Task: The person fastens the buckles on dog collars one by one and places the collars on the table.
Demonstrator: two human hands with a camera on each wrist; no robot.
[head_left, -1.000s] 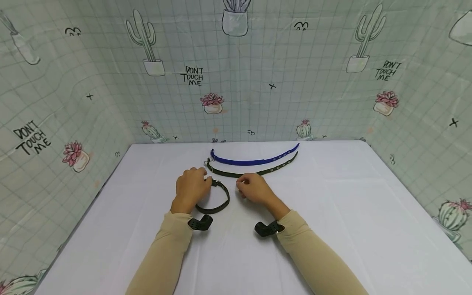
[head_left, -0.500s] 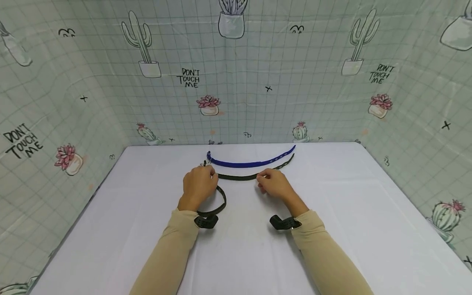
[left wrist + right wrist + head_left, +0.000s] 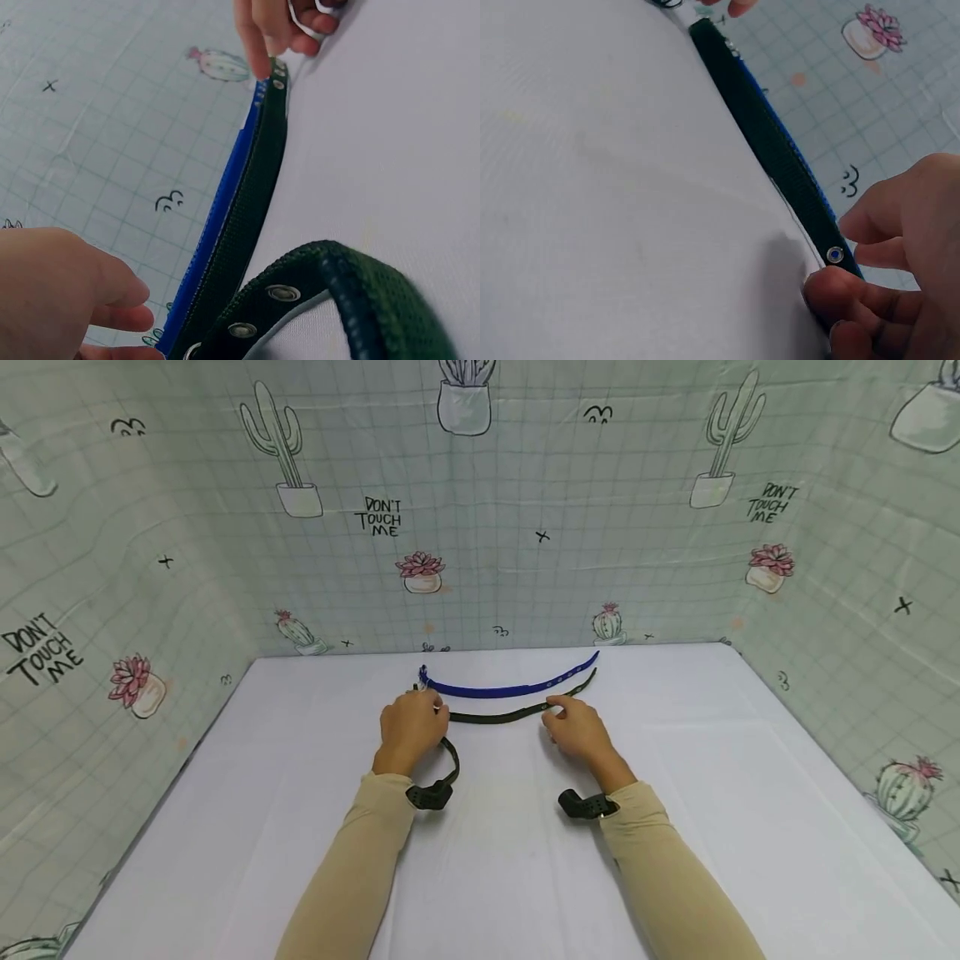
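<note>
A dark green pet collar (image 3: 495, 718) with metal eyelets lies stretched out in a shallow curve. My left hand (image 3: 411, 723) covers part of its buckle end in the head view; whether its fingers grip the collar there I cannot tell. The thumb and fingers of my right hand (image 3: 900, 255) straddle the green strap beside an eyelet, near its tip. Just behind runs a blue collar (image 3: 487, 692), also stretched out. A second green collar, closed into a loop (image 3: 454, 760), lies under my left wrist, its eyelets large in the left wrist view.
The collars lie on a white-covered table (image 3: 495, 860). A grid-patterned cloth backdrop (image 3: 480, 568) with cactus drawings rises behind and at both sides. A black wrist camera (image 3: 431, 795) sits on my left wrist, another camera (image 3: 587, 805) on my right.
My left hand has moved from the looped collar to the stretched green collar's buckle end. My right hand has slid rightward along that collar toward its eyelet end.
</note>
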